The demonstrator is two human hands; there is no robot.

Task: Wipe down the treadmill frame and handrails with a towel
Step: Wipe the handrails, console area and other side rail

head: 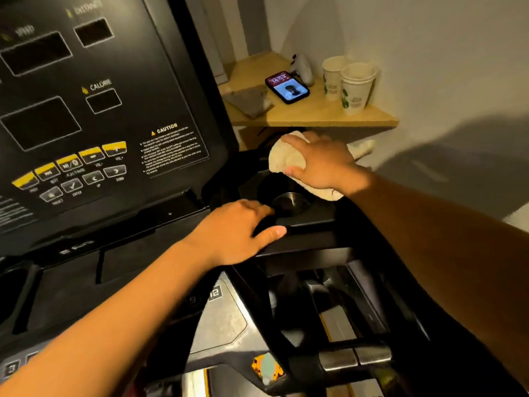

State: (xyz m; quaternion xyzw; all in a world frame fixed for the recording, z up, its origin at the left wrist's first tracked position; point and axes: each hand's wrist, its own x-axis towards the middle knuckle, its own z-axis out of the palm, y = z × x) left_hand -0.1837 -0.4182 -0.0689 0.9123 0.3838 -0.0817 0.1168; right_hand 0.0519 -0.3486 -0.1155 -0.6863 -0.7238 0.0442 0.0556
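The black treadmill console [94,110] fills the left, with yellow and grey buttons along its lower part. To its right is a black tray with a round cup holder [290,203]. My right hand [320,164] presses a cream towel [282,157] onto the far rim of that tray, fingers closed over the cloth. My left hand [234,230] rests on the tray's near edge, thumb over the front lip, gripping the frame. A black handrail with a metal grip sensor [355,358] runs below.
A wooden corner shelf [323,114] behind the tray carries a lit phone [287,87], stacked paper cups [355,87], a grey cloth [250,101] and a white object. White walls close in on the right. A second cup holder [13,287] sits at the far left.
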